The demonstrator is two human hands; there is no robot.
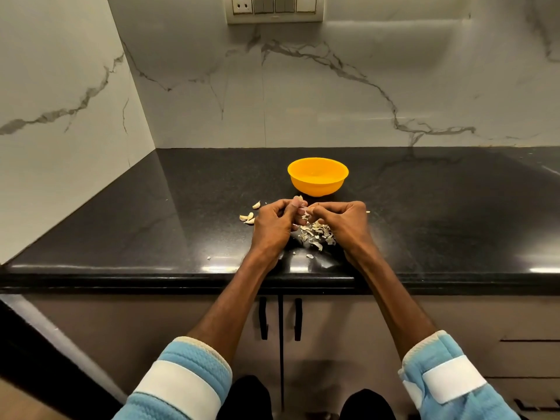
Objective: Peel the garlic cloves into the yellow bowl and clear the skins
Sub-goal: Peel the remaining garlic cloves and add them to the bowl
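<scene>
A yellow bowl point(317, 176) stands on the black counter point(151, 225), just beyond my hands. My left hand point(272, 225) and my right hand point(345, 222) meet over the counter, fingers curled, both pinching one garlic clove point(304, 211) between their fingertips. Below and between the hands lies a heap of papery garlic skins point(316, 233). Unpeeled cloves point(248, 218) lie to the left of my left hand, with one more clove point(298, 197) near the bowl's base. The inside of the bowl is hard to read.
Marble walls close off the counter at the back and the left. A few stray skin bits point(309, 256) lie near the front edge. Cabinet doors with black handles point(263, 318) are below the counter. A switch plate point(274, 7) sits high on the back wall.
</scene>
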